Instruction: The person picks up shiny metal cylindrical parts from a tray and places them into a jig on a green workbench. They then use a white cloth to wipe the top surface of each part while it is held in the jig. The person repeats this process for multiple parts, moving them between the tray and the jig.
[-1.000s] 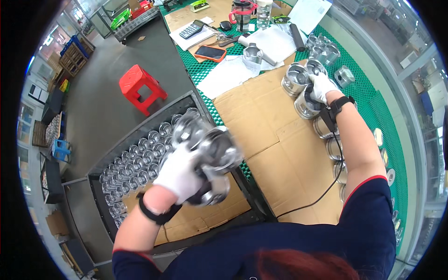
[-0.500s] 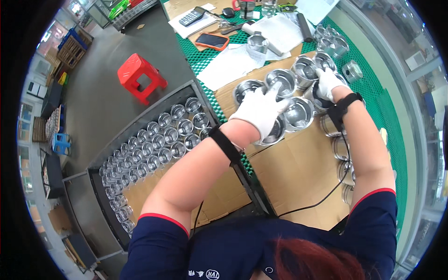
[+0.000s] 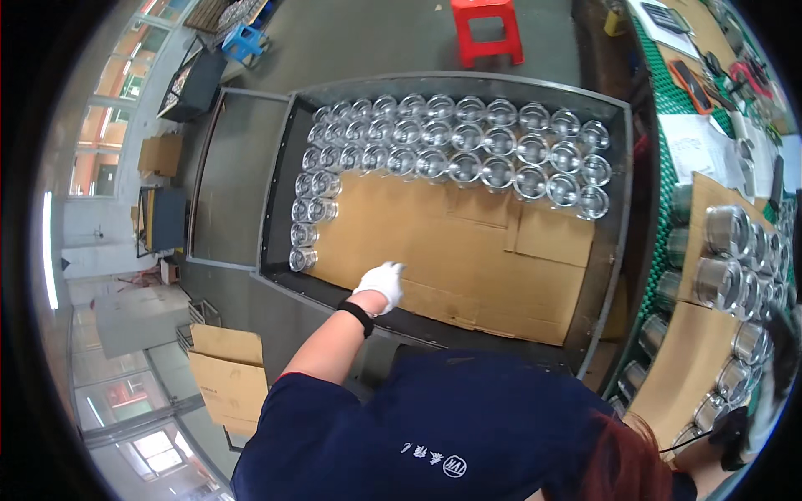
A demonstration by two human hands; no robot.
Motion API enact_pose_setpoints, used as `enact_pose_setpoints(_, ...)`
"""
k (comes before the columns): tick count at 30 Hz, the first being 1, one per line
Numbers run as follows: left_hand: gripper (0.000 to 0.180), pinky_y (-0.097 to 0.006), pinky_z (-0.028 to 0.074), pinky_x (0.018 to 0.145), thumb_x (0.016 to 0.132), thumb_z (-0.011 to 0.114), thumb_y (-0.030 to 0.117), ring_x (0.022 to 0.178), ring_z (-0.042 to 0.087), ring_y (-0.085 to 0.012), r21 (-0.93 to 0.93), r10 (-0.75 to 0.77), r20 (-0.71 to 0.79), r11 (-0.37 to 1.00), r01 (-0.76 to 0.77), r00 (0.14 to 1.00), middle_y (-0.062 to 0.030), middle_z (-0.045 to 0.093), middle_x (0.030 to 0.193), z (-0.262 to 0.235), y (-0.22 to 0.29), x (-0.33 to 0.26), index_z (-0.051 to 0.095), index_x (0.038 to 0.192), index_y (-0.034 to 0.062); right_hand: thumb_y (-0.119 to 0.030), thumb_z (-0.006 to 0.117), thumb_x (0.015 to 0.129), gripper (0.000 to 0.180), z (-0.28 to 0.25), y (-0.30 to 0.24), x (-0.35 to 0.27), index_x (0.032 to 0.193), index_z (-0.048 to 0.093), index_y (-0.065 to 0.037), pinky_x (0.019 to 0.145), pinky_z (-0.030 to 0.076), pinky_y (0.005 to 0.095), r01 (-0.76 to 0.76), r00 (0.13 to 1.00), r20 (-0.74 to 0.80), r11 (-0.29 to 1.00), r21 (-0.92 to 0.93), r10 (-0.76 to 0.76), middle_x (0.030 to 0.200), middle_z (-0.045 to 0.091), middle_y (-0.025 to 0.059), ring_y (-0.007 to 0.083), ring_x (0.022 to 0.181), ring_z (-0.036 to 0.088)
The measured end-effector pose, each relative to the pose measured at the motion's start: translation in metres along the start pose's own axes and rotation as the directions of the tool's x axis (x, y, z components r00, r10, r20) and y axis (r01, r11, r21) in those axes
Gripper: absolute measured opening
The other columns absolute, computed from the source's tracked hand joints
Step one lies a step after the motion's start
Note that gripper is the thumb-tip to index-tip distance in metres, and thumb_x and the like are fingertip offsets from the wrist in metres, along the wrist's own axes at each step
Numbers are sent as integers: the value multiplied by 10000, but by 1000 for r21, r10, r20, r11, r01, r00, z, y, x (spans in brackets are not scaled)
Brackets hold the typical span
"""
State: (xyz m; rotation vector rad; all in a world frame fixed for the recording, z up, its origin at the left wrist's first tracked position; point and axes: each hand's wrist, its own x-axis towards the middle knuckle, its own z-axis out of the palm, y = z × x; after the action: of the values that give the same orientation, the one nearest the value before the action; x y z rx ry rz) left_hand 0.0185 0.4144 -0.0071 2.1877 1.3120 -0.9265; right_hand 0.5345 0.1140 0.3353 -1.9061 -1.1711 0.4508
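Crated pistons [image 3: 499,173] lie beyond the loosely spread left grip [image 3: 384,282]; right grip [image 3: 762,428] too blurred to tell.

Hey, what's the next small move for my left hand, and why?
Probably reach your left hand forward to the nearest row of metal pistons in the crate. It hovers over the cardboard near the crate's close edge, with no piston visible in it, and that row's near side looks unobstructed.
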Motion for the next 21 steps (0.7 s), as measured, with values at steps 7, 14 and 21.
enact_pose_setpoints(7,579,-429,468,1089,859,675,209,1291,567,-366,-117,-328,9,938,326,945,-208,588,1395,41,-229,52,546,1409,83,-228,705,928,580,190,-54,37,1404,494,29,1060,465,408,-138,931,338,990,-14,134,1500,467,208,284,1266,573)
enact_pose_setpoints(14,387,-424,508,1030,986,498,191,1215,630,-351,-202,-544,-2,822,532,839,-192,630,1355,61,-403,101,611,1336,69,-66,712,909,387,461,-28,70,1267,594,19,877,562,336,-426,654,597,878,-217,465,1154,700,146,225,1040,702)
enact_pose_setpoints(21,535,-507,423,1093,953,539,162,1353,489,-384,255,-216,-348,914,314,912,-147,456,1513,92,-479,108,468,1482,133,-176,744,879,366,607,-33,77,1195,658,-14,839,578,391,-165,417,769,872,-461,485,1045,724,211,330,986,724)
